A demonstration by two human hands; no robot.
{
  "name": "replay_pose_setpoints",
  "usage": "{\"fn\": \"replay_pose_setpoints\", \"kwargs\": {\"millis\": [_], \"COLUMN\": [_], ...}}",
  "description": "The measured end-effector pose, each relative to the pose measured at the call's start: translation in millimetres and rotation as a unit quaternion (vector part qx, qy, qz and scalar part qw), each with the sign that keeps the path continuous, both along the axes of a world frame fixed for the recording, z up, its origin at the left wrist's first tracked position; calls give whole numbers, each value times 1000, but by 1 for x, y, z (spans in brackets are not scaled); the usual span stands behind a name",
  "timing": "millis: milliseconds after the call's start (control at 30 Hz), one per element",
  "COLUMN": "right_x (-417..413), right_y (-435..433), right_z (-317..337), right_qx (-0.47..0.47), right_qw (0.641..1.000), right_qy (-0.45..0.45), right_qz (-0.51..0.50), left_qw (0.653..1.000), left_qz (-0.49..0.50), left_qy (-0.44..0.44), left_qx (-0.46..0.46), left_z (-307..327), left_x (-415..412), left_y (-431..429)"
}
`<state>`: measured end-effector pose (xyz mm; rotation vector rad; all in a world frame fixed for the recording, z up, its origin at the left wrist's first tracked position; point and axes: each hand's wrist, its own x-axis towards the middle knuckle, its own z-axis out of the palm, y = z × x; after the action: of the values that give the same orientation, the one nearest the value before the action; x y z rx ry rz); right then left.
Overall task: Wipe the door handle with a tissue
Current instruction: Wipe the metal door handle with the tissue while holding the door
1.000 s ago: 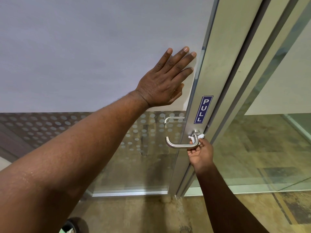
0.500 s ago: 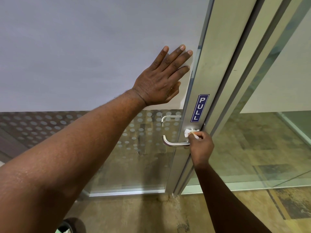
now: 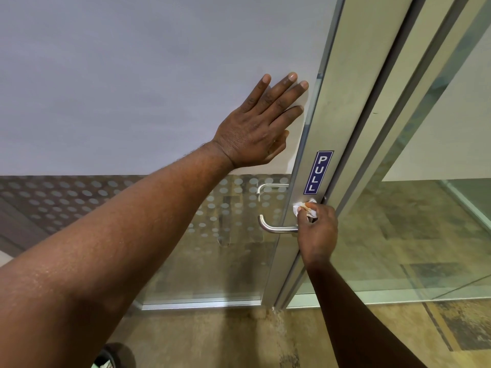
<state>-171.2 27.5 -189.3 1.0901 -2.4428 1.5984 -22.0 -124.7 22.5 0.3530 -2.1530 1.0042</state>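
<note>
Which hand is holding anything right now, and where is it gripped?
The right hand pinches a crumpled white tissue between fingertips against the door handle base. The left hand lies flat, holding nothing.

even, soft indoor light; sharp focus; wide-angle bending at edges; faint reflections on the glass door [image 3: 212, 248].

glass door [image 3: 170, 75] w/ metal stile [image 3: 342, 107] carries lever handle [image 3: 276, 228], blue PULL sticker [image 3: 318, 172]; left hand [image 3: 255, 131] flat on frosted pane

Single head-worn wide-angle view: looking forward and slightly down, facing a glass door [image 3: 164, 83] at arm's reach, its metal frame [image 3: 342, 123] running diagonally; floor [image 3: 212, 338] filling the lower edge.
</note>
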Motion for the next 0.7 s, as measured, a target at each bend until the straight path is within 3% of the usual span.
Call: {"fn": "replay_pose_setpoints", "kwargs": {"millis": [167,367,533,700], "right_x": [10,9,6,6], "right_y": [-2,-5,-2,5], "right_z": [3,7,11,9], "right_qx": [-48,-39,-14,26], "right_qw": [992,973,970,981], "right_qy": [-116,-220,-234,-182], "right_qz": [-33,-65,-61,-61], "left_qw": [1000,1000,1000,1000], "left_qz": [-1,0,-3,-7], "left_qy": [0,0,2,5], "left_qx": [-2,0,-3,-4], "left_z": [-1,0,1,1], "left_x": [1,2,2,2], "left_y": [0,1,2,3]}}
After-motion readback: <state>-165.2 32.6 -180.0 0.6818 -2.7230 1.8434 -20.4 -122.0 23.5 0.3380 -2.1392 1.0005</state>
